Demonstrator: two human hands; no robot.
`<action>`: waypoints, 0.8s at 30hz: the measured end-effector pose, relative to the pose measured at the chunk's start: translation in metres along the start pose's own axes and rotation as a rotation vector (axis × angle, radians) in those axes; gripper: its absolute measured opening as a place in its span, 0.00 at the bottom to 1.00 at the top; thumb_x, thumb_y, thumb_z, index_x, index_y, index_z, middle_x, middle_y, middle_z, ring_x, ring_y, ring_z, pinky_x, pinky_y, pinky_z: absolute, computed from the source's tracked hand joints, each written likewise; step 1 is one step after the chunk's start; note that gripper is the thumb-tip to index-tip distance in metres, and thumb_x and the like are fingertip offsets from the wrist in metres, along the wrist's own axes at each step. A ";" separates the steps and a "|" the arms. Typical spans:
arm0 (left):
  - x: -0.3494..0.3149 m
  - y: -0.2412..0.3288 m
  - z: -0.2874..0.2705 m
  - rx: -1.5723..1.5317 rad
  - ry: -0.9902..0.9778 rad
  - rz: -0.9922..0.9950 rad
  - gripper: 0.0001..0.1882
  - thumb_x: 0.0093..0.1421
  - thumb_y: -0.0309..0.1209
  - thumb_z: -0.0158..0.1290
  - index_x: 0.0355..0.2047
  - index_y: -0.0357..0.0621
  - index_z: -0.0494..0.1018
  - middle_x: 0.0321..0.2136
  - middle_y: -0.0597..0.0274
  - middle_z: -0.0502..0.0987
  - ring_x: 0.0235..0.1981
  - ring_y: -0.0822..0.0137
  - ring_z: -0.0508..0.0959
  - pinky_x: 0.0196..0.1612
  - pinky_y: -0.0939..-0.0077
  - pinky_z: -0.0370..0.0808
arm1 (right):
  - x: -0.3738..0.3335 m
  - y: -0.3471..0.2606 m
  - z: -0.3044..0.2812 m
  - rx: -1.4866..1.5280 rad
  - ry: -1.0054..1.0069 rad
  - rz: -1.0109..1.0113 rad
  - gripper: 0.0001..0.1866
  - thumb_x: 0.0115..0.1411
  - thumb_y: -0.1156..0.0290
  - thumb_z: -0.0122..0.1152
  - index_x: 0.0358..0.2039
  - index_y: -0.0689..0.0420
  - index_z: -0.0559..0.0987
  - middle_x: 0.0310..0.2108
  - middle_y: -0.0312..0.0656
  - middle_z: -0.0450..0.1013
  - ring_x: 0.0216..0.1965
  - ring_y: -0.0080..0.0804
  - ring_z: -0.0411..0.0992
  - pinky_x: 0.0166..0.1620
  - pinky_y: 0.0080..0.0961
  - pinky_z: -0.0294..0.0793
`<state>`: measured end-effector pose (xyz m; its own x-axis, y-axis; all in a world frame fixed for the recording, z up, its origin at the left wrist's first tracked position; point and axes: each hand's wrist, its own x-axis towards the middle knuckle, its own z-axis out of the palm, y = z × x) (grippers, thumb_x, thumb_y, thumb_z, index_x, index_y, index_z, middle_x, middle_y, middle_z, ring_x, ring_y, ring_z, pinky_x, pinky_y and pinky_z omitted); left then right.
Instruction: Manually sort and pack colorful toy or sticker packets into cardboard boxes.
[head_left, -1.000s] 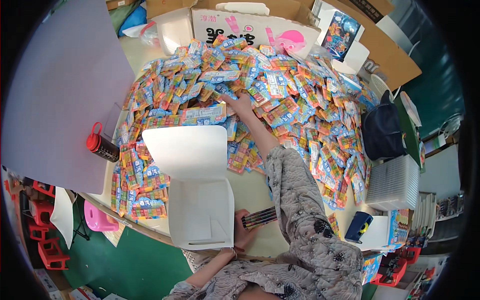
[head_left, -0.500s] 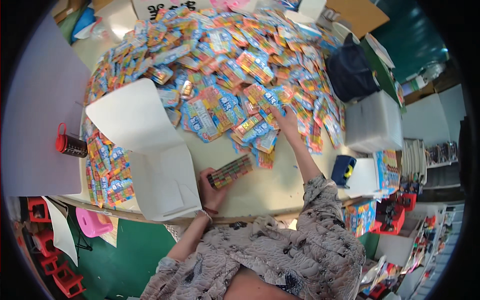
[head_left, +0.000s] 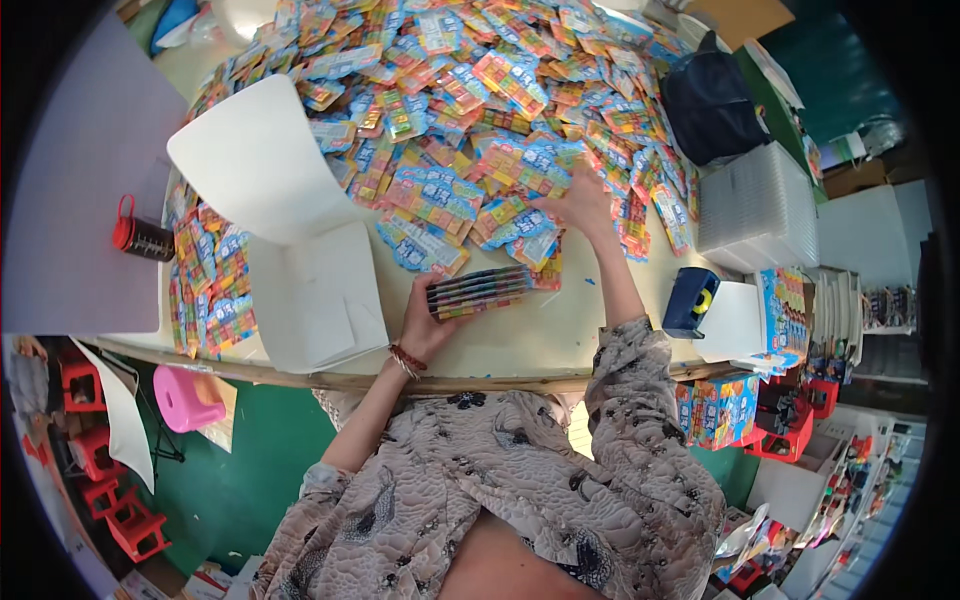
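My left hand (head_left: pixel 428 325) is closed round the left end of a neat stack of blister packs (head_left: pixel 482 293), held on edge low above the table. The packs are colourful, with blue and orange-yellow printing. To the right and farther off, my right hand (head_left: pixel 588 205) reaches over the near edge of the pile, its thumb stretched away from the fingers. Its fingertips are at the right end of a loose blister pack (head_left: pixel 528 165); a firm grip on it does not show. Other packs, such as one blister pack (head_left: pixel 432 198), lie overlapping in front of the hands.
A large heap of blister packs (head_left: pixel 400 65) covers the far table. An open white carton (head_left: pixel 310 300) stands left, beside a dark bottle (head_left: pixel 150 240) with a red lid. At right are a navy bag (head_left: pixel 712 105), stacked clear plastic trays (head_left: pixel 758 210) and a blue tape dispenser (head_left: pixel 690 303).
My left hand has turned the stack more level and raised it slightly. My right hand has shifted a little right, with its thumb spread wider. The packs before it lie differently, and the view has tilted.
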<state>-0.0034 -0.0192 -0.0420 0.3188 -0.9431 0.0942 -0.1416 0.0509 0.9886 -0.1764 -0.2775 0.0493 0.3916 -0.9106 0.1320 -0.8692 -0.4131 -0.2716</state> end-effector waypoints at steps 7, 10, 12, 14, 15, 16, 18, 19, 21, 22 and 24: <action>-0.017 0.007 -0.007 0.019 -0.020 0.030 0.36 0.46 0.26 0.67 0.49 0.42 0.55 0.40 0.62 0.67 0.42 0.71 0.72 0.46 0.75 0.73 | -0.010 -0.048 -0.018 0.005 0.211 -0.191 0.36 0.43 0.63 0.71 0.51 0.60 0.65 0.41 0.52 0.71 0.43 0.46 0.72 0.43 0.42 0.69; -0.014 0.007 -0.007 0.029 -0.032 0.009 0.36 0.46 0.26 0.67 0.49 0.42 0.55 0.41 0.62 0.67 0.42 0.71 0.72 0.46 0.75 0.73 | -0.018 -0.088 -0.009 0.565 -0.218 0.071 0.40 0.43 0.55 0.71 0.51 0.61 0.65 0.37 0.52 0.72 0.37 0.47 0.72 0.39 0.40 0.70; -0.015 0.006 -0.007 -0.027 -0.035 0.010 0.36 0.46 0.26 0.67 0.49 0.42 0.55 0.41 0.62 0.66 0.43 0.71 0.72 0.46 0.75 0.73 | -0.024 -0.102 0.015 0.558 -0.384 -0.124 0.45 0.41 0.46 0.70 0.52 0.63 0.64 0.43 0.54 0.69 0.42 0.46 0.70 0.45 0.42 0.67; -0.014 0.009 -0.006 -0.021 -0.032 0.030 0.36 0.46 0.26 0.67 0.49 0.42 0.55 0.41 0.62 0.66 0.43 0.71 0.72 0.46 0.76 0.73 | -0.029 -0.115 0.033 0.253 -0.231 -0.208 0.49 0.39 0.43 0.70 0.53 0.66 0.64 0.47 0.55 0.67 0.48 0.46 0.67 0.48 0.43 0.63; -0.012 0.010 -0.006 -0.014 -0.028 0.051 0.36 0.46 0.26 0.67 0.50 0.42 0.55 0.41 0.62 0.66 0.43 0.71 0.71 0.46 0.76 0.73 | -0.029 -0.120 0.040 -0.051 -0.074 -0.288 0.53 0.37 0.40 0.69 0.54 0.68 0.64 0.52 0.56 0.65 0.54 0.46 0.63 0.52 0.44 0.59; -0.012 0.011 -0.006 -0.014 -0.024 0.050 0.36 0.46 0.26 0.67 0.50 0.42 0.55 0.41 0.62 0.66 0.43 0.71 0.71 0.46 0.76 0.73 | -0.029 -0.124 0.044 -0.051 -0.075 -0.292 0.53 0.37 0.40 0.69 0.54 0.68 0.64 0.52 0.56 0.65 0.54 0.46 0.63 0.52 0.44 0.59; -0.013 0.011 -0.006 -0.030 -0.016 0.023 0.38 0.43 0.27 0.69 0.49 0.40 0.57 0.40 0.59 0.66 0.42 0.68 0.72 0.45 0.74 0.73 | -0.025 -0.130 0.049 -0.055 -0.150 -0.310 0.54 0.34 0.40 0.71 0.53 0.70 0.64 0.53 0.53 0.62 0.56 0.47 0.59 0.53 0.46 0.57; -0.013 0.009 -0.006 -0.030 -0.011 0.024 0.38 0.43 0.27 0.69 0.49 0.40 0.57 0.40 0.59 0.66 0.42 0.68 0.72 0.45 0.74 0.73 | -0.023 -0.135 0.048 -0.056 -0.150 -0.314 0.54 0.34 0.40 0.71 0.53 0.70 0.64 0.53 0.53 0.62 0.56 0.47 0.59 0.53 0.46 0.57; -0.013 0.005 -0.006 0.003 0.003 0.072 0.38 0.43 0.27 0.68 0.49 0.39 0.57 0.39 0.59 0.66 0.41 0.67 0.72 0.44 0.74 0.73 | -0.019 -0.141 0.044 -0.040 -0.305 -0.254 0.50 0.35 0.41 0.71 0.50 0.67 0.66 0.51 0.55 0.63 0.55 0.48 0.59 0.53 0.46 0.58; -0.013 0.006 -0.007 0.002 0.002 0.070 0.38 0.43 0.27 0.68 0.49 0.39 0.57 0.39 0.59 0.66 0.41 0.67 0.72 0.44 0.74 0.73 | -0.021 -0.142 0.044 -0.041 -0.307 -0.253 0.50 0.35 0.41 0.71 0.50 0.67 0.66 0.51 0.55 0.63 0.55 0.48 0.59 0.53 0.46 0.58; -0.014 0.008 -0.006 -0.001 -0.011 0.019 0.37 0.43 0.28 0.69 0.48 0.39 0.57 0.39 0.59 0.65 0.40 0.67 0.72 0.44 0.73 0.72 | -0.025 -0.140 0.043 0.124 -0.289 -0.289 0.37 0.41 0.51 0.71 0.44 0.63 0.68 0.46 0.53 0.68 0.49 0.47 0.65 0.48 0.43 0.63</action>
<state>-0.0028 -0.0037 -0.0350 0.3055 -0.9456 0.1115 -0.1466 0.0690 0.9868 -0.0513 -0.1976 0.0429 0.6974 -0.7150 -0.0488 -0.6756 -0.6332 -0.3777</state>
